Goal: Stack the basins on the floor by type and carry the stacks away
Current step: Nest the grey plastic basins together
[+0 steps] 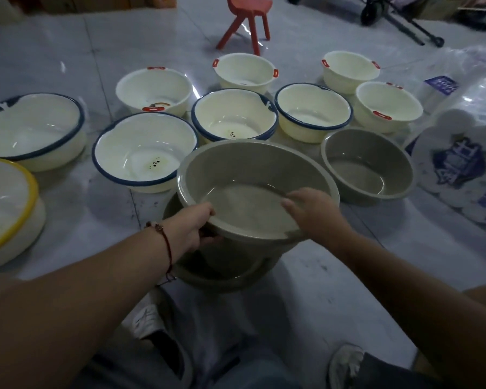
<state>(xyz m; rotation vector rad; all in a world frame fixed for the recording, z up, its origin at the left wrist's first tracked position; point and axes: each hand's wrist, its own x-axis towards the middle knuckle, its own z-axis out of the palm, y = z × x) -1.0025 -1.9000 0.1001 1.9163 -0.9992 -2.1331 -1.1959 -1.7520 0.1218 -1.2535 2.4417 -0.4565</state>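
My left hand (192, 226) grips the near left rim of a grey-green basin (247, 175), which is tilted above a second grey-green basin (222, 273) on the floor. My right hand (314, 210) lies over the lifted basin's near right rim, fingers fairly straight and reaching inside. A third grey-green basin (368, 167) sits to the right. Blue-rimmed cream basins (143, 153) (233, 116) (313, 110) (31, 127), red-handled cream basins (155, 89) (244, 71) (348, 70) (387, 106) and a yellow-rimmed basin (6, 209) stand around on the floor.
A red plastic stool (249, 18) stands at the back. Plastic packaging with blue print (458, 161) lies at the right. A wheeled cart frame (399, 15) is at the far right. My shoes (152, 324) (345, 363) are at the bottom.
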